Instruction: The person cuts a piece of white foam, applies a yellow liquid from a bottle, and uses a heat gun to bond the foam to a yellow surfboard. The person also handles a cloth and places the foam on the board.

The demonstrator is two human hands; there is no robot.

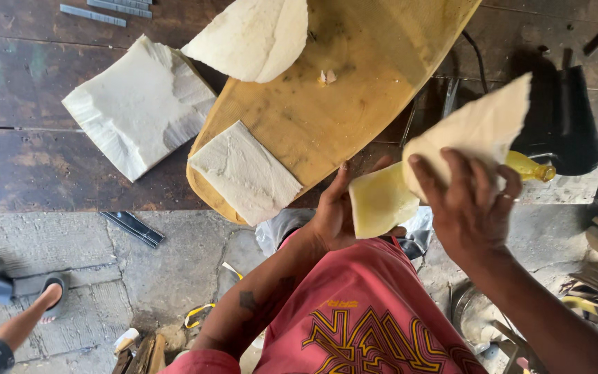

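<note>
**While both hands grip one pale sheet**

Right hand [475,208] pinches the cream sheet [451,149] from behind, fingers spread over it; left hand [337,215] holds its yellowish lower corner. Sheet held in air off the bench's [29,173] near edge, just beside the yellow board [327,104] carrying a square sheet [243,173].

I have only the one view, from a camera worn on the head, tilted steeply down and slightly forward. It sits close over the left hand [333,215] and right hand [472,208], which fill the lower middle. Ahead it takes in the dark wooden bench [50,166]; below, the concrete floor [174,270] and my red shirt [361,312].
</note>
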